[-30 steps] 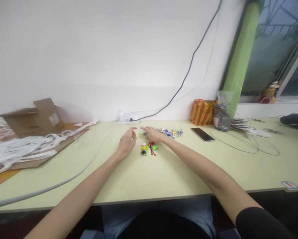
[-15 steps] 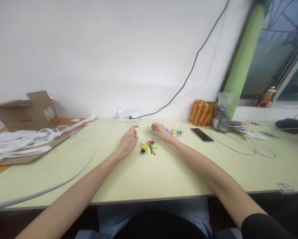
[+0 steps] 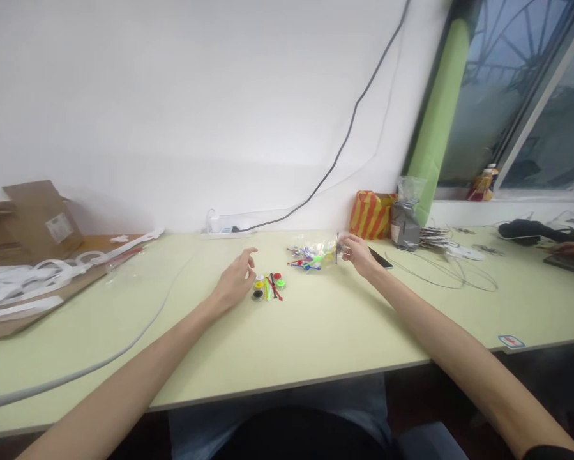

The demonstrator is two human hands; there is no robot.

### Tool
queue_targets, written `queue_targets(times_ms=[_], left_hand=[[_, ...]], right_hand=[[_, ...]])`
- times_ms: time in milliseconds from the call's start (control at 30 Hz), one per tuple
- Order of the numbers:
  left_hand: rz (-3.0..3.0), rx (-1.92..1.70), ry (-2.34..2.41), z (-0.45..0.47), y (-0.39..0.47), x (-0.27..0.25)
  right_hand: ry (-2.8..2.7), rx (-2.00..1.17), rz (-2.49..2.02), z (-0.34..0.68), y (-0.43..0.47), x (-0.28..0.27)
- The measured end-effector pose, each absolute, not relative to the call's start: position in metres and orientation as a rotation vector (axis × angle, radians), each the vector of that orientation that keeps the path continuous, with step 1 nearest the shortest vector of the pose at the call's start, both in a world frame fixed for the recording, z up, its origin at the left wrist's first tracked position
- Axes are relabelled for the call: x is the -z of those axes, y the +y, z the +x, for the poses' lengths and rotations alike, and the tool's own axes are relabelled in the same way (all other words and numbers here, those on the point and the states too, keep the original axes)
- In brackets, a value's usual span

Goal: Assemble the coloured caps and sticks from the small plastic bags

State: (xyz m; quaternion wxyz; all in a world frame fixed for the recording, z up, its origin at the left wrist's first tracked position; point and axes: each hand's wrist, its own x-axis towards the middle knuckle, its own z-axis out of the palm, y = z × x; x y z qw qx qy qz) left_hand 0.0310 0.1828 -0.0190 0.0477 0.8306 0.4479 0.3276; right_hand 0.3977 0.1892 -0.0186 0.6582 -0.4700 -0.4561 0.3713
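My left hand (image 3: 235, 278) is just above the table with its fingers loosely bent and apart, holding nothing. Close to its right lie several small round discs, among them a black disc (image 3: 258, 294) and a green disc (image 3: 280, 283). Between them are thin arrow-like plastic sticks in yellow, black and red (image 3: 273, 287). My right hand (image 3: 356, 252) pinches a thin dark stick (image 3: 337, 248), held roughly upright. Left of that hand is a clear plastic bag (image 3: 318, 246) with small coloured pieces in and around it; a blue stick (image 3: 310, 266) lies at its near side.
A phone (image 3: 380, 257) lies behind my right hand. A striped bag (image 3: 369, 215) and a grey bag (image 3: 405, 223) stand by the wall. A power strip (image 3: 226, 234) is at the back; a cardboard box (image 3: 42, 217) and white strips (image 3: 23, 281) are left. Another person's hand (image 3: 573, 248) shows far right.
My right hand has moved right, from above the small pieces to the bag's right side, and a dark stick now shows in its fingers. The view has turned right; my left hand keeps its place.
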Motion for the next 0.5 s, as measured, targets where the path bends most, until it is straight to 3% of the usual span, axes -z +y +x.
queue_targets(times_ms=[500], left_hand=[[2.614, -0.827, 1.202, 0.034, 0.183, 0.018]], right_hand=[[-1.239, -0.527, -0.949, 0.43, 0.165, -0.035]])
